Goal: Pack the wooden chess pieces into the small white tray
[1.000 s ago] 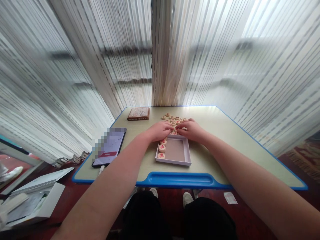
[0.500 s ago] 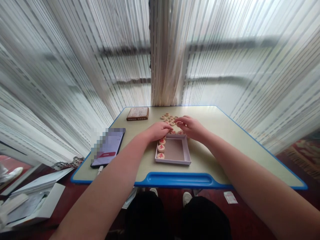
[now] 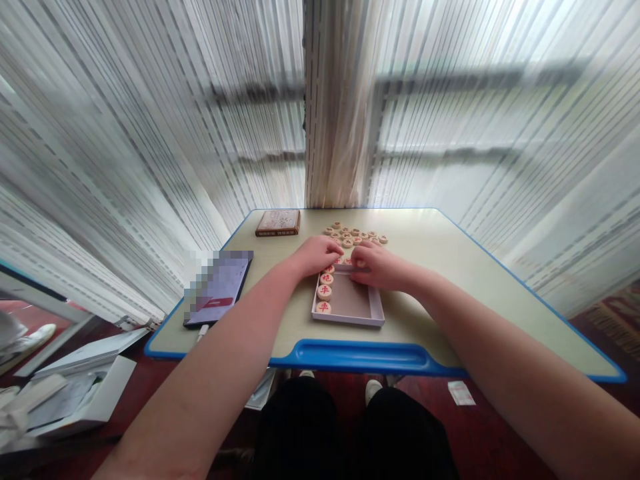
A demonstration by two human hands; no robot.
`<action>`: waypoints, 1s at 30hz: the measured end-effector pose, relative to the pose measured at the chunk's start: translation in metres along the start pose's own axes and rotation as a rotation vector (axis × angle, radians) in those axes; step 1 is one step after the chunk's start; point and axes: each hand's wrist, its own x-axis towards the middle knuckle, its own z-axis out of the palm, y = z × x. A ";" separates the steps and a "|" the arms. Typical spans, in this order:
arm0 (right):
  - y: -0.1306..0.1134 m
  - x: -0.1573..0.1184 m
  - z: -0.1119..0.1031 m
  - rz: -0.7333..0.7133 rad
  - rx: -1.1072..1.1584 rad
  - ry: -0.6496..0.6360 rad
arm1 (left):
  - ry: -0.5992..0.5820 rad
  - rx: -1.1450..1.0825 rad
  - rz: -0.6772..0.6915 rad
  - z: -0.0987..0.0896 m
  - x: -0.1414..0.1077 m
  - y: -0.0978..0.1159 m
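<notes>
My left hand (image 3: 318, 255) rests by the back left corner of a shallow white box tray (image 3: 379, 308), its fingers curled together and the fingertips beside the red-lettered pieces there. What its fingertips hold, if anything, is hidden. Xiangqi pieces (image 3: 325, 293), round with red characters, form a column along the tray's left wall. My right hand (image 3: 376, 264) is over the tray's back right part, thumb and fingers closed round a xiangqi piece (image 3: 361, 263) that shows only in part. Beyond both hands lies a loose group of several more pieces (image 3: 348, 243) on the table.
A brown printed box (image 3: 278, 223) sits at the table's back left. Nearer, a tablet (image 3: 220, 293) with a white cable lies at the left edge. The table (image 3: 480, 293) has a blue rim and a front trough (image 3: 360, 355). Curtains (image 3: 330, 100) hang close behind it.
My right hand has come back and down from the loose pieces to the tray's back edge, uncovering more of that group. My left hand stays near the back left corner. The view has shifted slightly.
</notes>
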 end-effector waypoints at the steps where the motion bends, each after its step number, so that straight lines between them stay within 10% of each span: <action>1: 0.002 0.000 0.000 -0.009 0.008 -0.001 | -0.002 -0.055 -0.011 0.000 0.000 -0.001; 8: 0.013 0.006 0.003 -0.096 0.150 0.009 | 0.009 -0.359 -0.165 0.002 0.002 -0.006; 18: 0.014 0.007 0.005 -0.058 0.144 0.043 | -0.012 -0.048 0.022 0.005 0.001 0.003; 30: 0.006 0.004 0.000 0.049 -0.045 0.041 | 0.078 0.127 -0.111 0.000 0.004 -0.004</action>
